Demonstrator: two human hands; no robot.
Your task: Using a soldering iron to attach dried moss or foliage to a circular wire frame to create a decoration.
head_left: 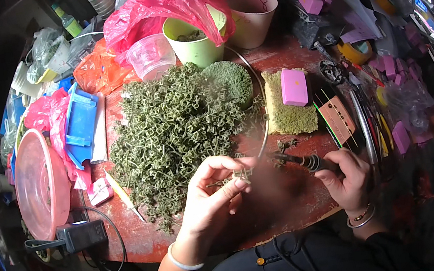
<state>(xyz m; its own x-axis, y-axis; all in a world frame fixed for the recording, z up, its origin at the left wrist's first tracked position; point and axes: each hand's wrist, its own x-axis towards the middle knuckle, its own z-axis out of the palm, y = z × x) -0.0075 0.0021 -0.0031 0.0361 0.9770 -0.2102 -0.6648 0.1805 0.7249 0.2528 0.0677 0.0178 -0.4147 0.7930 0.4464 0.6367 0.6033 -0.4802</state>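
Observation:
My left hand (219, 183) pinches a small grey-green piece (243, 174) between thumb and fingers, in front of a big heap of similar grey-green looped pieces (169, 120). In my right hand (345, 175) is a dark pen-shaped tool (312, 162), its thin end turned left towards the held piece. A hazy blur lies between the two hands, so the tool's tip is hard to make out. Beyond the right hand sits a yellow-green spongy block (288, 116) with a pink block (294, 87) on it.
A thin pale tube (265, 133) curves down between the hands. Tubs stand at the back: a light green bucket (196, 56) and a white one (253, 22). On the left are a pink basin (38, 186), a blue plastic tray (79, 126) and a dark box with cables (82, 235).

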